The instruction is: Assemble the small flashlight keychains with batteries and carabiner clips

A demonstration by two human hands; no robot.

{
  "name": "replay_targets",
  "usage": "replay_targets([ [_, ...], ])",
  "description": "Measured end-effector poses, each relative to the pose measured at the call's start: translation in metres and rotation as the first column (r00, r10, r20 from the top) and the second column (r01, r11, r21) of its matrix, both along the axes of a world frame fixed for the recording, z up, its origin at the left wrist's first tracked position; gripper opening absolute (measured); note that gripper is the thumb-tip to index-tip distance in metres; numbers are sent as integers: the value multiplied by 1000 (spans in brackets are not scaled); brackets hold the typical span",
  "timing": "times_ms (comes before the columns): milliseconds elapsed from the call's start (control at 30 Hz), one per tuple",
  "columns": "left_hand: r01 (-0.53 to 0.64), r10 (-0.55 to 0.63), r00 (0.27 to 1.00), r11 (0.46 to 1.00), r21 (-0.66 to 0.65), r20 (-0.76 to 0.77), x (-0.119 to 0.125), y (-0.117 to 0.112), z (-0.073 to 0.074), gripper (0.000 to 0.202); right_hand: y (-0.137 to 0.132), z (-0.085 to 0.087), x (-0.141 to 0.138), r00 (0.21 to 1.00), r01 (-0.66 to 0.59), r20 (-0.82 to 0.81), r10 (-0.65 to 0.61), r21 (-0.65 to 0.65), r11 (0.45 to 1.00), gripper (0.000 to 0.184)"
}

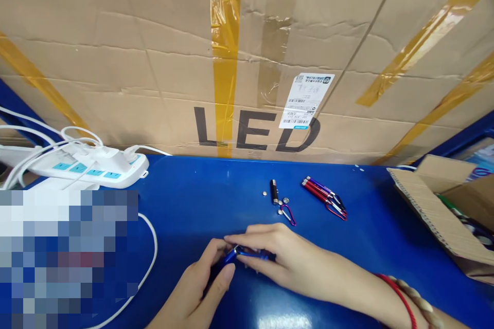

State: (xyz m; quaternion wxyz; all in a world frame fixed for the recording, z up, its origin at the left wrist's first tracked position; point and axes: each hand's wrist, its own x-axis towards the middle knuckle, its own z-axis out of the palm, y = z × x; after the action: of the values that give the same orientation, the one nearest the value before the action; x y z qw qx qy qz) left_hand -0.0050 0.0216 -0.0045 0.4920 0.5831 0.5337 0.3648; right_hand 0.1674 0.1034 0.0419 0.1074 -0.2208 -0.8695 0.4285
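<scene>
- A blue tube [230, 256] is held above the blue table [185, 185].
- It is gripped by the left hand [196, 285]; its clip [265, 255] is pinched by the right hand [287, 252].
- Beyond, a black tube [274, 193] is flanked by silver discs [286, 200].

Left hand [204, 280]: bare, slender-fingered, as far as my remote view shows
Right hand [276, 252]: bare too, with long, slim fingers
Right forearm [343, 277]: I see it uncovered up to a thin, bright-red cord bracelet [404, 300]
Beside the cord: a thicker, pale tan-and-brown braided bracelet [419, 298]
</scene>
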Motion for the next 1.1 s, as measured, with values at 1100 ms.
replay_targets([
  [1100,-230,229,973,973,-27,-43,8,-5,1,25,5,-11,39,909,85,269,-319,629,772,23],
])
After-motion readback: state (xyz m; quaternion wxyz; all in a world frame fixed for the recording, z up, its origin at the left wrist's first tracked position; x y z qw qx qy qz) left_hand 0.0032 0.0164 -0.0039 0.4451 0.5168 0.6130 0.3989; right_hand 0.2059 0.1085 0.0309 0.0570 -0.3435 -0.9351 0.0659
